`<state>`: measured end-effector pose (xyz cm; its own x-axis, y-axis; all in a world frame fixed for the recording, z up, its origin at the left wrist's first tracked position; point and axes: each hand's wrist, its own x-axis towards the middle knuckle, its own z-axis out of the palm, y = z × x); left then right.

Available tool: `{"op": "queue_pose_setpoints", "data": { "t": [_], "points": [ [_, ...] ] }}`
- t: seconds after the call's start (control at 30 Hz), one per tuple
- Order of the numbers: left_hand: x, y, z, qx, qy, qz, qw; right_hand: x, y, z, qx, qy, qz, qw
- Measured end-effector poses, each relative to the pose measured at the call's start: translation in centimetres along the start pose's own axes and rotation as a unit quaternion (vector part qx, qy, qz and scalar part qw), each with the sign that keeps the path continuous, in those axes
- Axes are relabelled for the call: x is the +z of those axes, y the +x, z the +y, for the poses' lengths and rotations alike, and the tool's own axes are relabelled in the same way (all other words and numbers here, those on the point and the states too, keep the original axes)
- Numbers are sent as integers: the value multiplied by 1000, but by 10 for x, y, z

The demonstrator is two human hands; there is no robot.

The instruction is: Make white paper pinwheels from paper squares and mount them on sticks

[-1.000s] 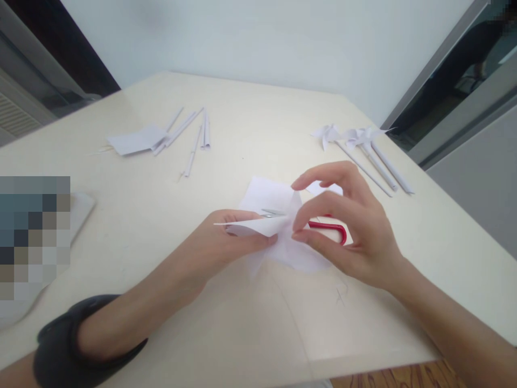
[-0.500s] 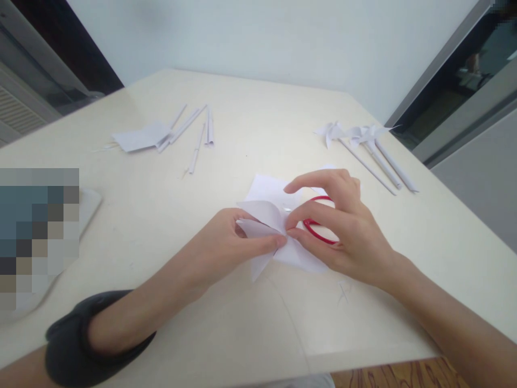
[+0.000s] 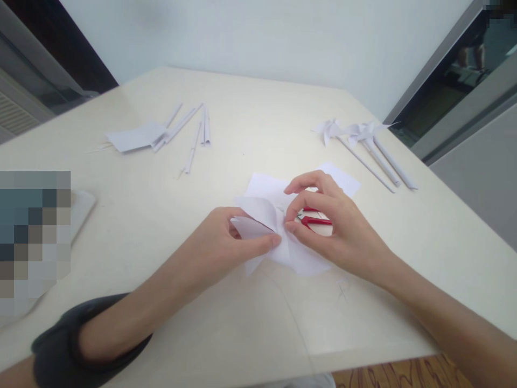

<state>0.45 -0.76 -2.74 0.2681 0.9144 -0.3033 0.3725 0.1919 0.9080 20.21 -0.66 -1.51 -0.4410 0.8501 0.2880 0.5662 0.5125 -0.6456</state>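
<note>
My left hand (image 3: 226, 242) pinches a white paper pinwheel (image 3: 258, 211), thumb on the near side, its blades curled and folded inward. Just right of its centre, my right hand (image 3: 323, 213) is bent into a pinch, thumb and forefinger tips together. Whatever lies between those tips is too small to make out. Red-handled scissors (image 3: 317, 221) rest on the table beneath my right hand, partly hidden by it. White paper sheets (image 3: 309, 258) lie under the pinwheel and scissors.
Several rolled paper sticks (image 3: 189, 148) and a folded paper piece (image 3: 135, 136) lie at the back left. Finished-looking paper pinwheels (image 3: 365, 132) on sticks lie at the back right. A blurred-out object (image 3: 36, 237) is at the left edge. Thin scraps (image 3: 342, 290) lie near the front.
My right fingertips have drawn slightly away from the pinwheel's centre, and more of the scissors shows. The whole view has shifted a little.
</note>
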Motion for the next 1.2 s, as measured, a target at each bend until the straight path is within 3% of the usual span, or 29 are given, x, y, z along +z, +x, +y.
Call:
{"op": "queue_pose_setpoints", "data": {
  "t": [0.4, 0.5, 0.63, 0.9, 1.2],
  "points": [
    [-4, 3, -4, 9, -74, -21, 997, -4, 6, 9, 103, 83, 28, 991],
    [-5, 4, -4, 3, -98, -14, 995, -9, 9, 16, 161, 127, 36, 978],
    [-7, 4, -7, 3, -107, -17, 994, -12, 12, 23, 210, 235, -11, 949],
    [-6, 4, -10, 4, -124, -29, 992, -4, 10, 19, 155, 315, 7, 936],
    [-8, 6, -10, 29, -75, 37, 996, -26, 9, 19, 221, 311, -138, 914]
  ]
}}
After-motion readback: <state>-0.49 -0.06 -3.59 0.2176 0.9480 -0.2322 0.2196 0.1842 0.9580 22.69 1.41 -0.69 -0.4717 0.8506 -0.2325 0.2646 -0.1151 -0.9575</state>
